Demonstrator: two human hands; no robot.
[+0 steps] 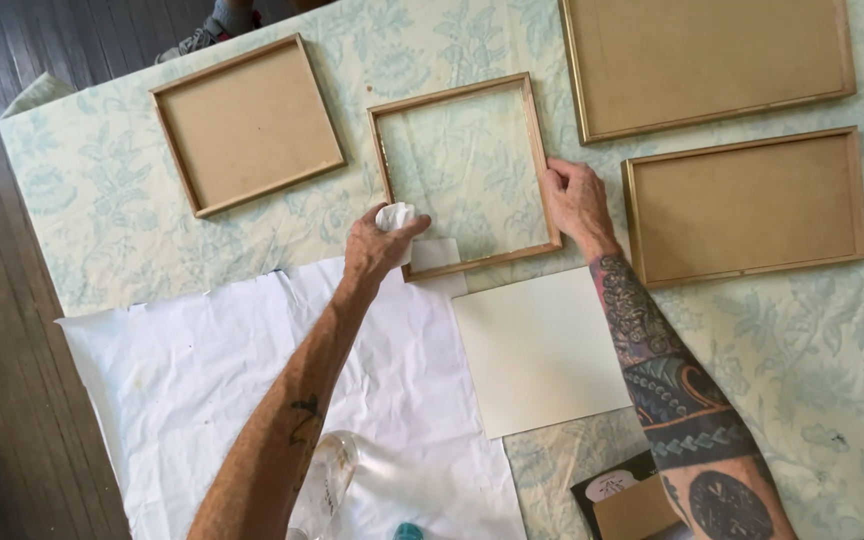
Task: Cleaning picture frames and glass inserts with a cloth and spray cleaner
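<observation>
The left hand [377,245] presses a white wad [395,216] to the square frame [464,175], the right hand [577,205] steadying its edge.

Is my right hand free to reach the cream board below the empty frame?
Probably yes: the right hand rests on the empty frame holding nothing, and the cream board lies uncovered just below it.

bright, even daylight falls on my table [812,400], soft with no hard glare. my left arm [282,420] throws only a faint shadow onto the white paper [192,370] beside it, and my right arm [672,380] barely darkens the cream card [542,350]. the wood floor [2,300] at the left sits much dimmer. the clear bottle [337,480] at the bottom edge looks washed out and soft. the frames stay sharp, though straight edges lean slightly toward the corners.
</observation>
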